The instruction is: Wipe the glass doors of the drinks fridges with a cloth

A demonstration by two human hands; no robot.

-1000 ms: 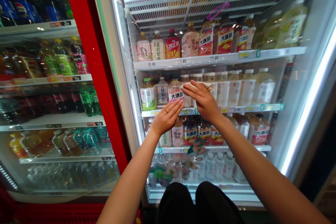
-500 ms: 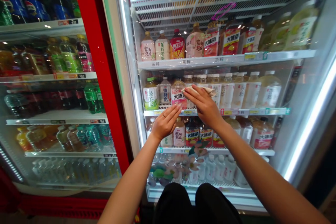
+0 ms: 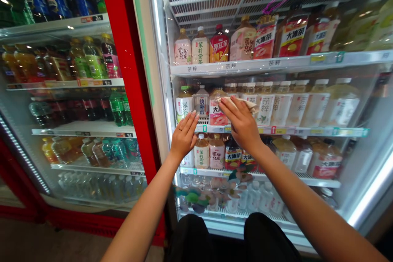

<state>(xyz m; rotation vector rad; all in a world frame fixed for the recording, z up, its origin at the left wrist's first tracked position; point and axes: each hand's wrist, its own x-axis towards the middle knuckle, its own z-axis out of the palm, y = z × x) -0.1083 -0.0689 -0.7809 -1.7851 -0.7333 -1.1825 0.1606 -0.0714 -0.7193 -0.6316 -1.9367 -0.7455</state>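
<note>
My right hand presses a pale folded cloth against the glass front of a drinks fridge, fingers laid over it. The cloth lies in front of the shelf with clear-looking tea bottles. To its left, my left hand is open with fingers stretched out, a ring on one finger. Its palm faces the glass; whether it touches cannot be made out. Behind the left fingertips stand a green-capped tea bottle and a white-labelled bottle. A pink-labelled bottle shows beside the cloth.
Flower shapes show on the lower glass. A shelf edge with price tags runs above my hands. On the left stands a second fridge with a red frame, full of bottles. My black-clad knees are close to the fridge.
My left hand has moved left, away from the right hand, and its fingers point more upward. The right hand stays on the cloth near the pink-labelled bottle. The view has shifted slightly.
</note>
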